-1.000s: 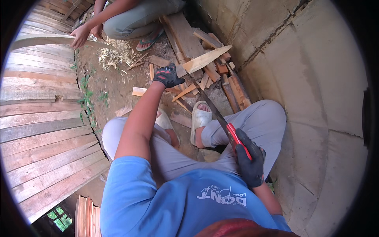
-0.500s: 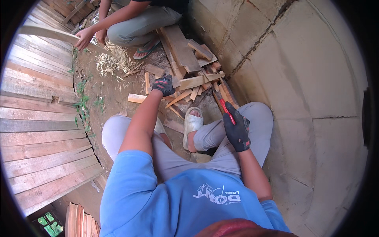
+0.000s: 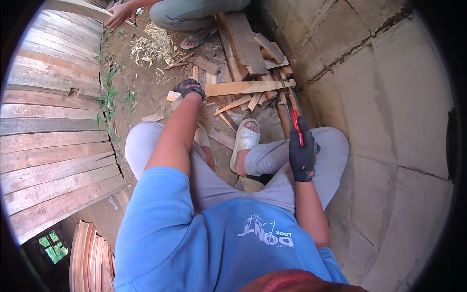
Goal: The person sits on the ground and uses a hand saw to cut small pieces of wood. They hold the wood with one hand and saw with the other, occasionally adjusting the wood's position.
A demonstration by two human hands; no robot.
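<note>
My left hand point(image 3: 190, 89), in a dark glove, is closed at the left end of a pale wooden board point(image 3: 245, 88), its fingers partly hidden. The board lies crosswise over a heap of wood offcuts, with a notch near its right end. In my gloved right hand point(image 3: 302, 151) is a red-handled hand saw point(image 3: 296, 127), gripped by the handle. Its narrow dark blade points away from me and reaches the board's right end. The saw's teeth are too small to make out, and I cannot tell whether the blade touches the board.
A thick dark plank point(image 3: 242, 41) lies behind the offcuts. At the far left another person's hand point(image 3: 118, 16) holds a long wooden strip point(image 3: 82, 9) above pale shavings point(image 3: 155, 48). A concrete wall point(image 3: 374, 112) rises on my right; wooden boards point(image 3: 53, 131) line the left.
My left hand has moved left along the board, so more of the board shows. My right hand has swung with the saw, its blade now nearer the board's right end. The view has shifted.
</note>
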